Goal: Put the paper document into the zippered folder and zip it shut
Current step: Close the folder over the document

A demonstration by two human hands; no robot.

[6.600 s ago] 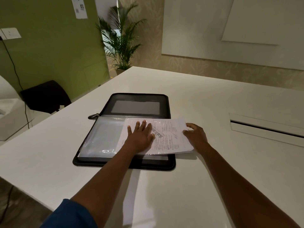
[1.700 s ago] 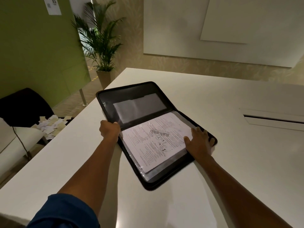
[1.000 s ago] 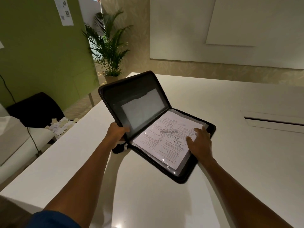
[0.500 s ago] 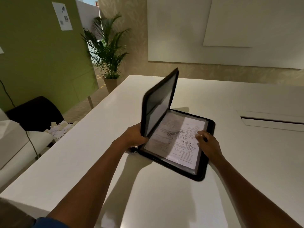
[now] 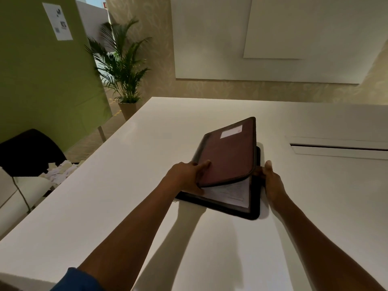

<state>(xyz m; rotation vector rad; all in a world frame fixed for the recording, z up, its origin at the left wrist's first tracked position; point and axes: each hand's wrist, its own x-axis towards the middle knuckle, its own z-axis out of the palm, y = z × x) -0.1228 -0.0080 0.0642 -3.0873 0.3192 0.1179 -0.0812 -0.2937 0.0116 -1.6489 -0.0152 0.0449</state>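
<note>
**Q:** Where is the zippered folder [image 5: 228, 156], and which way does it run?

**A:** It lies on the white table [image 5: 105, 206], about midway between the left and right edges and nearer the far edge than the near one. Its long axis runs from you toward the far edge, with a slight tilt. The spine sits on your left, and the mouth opens to your right.

**Q:** Is it shut?

**A:** Not quite. The reddish-brown top cover is lowered most of the way, with a wedge-shaped gap at the near right corner. The paper document [image 5: 228, 193] shows in that gap, lying flat on the lower half.

**Q:** What are your hands doing?

**A:** Your left hand [image 5: 186, 177] pinches the near left corner of the top cover, forefinger laid on top and thumb beneath. Your right hand [image 5: 270, 181] is curled against the folder's right edge, fingertips tucked into the gap; how firmly it grips, I cannot tell.

**Q:** Any writing to read?

**A:** A pale rectangular label [image 5: 231, 131] sits on the cover near its far end, too blurred to read. The document's printed lines are too small to make out.
</note>
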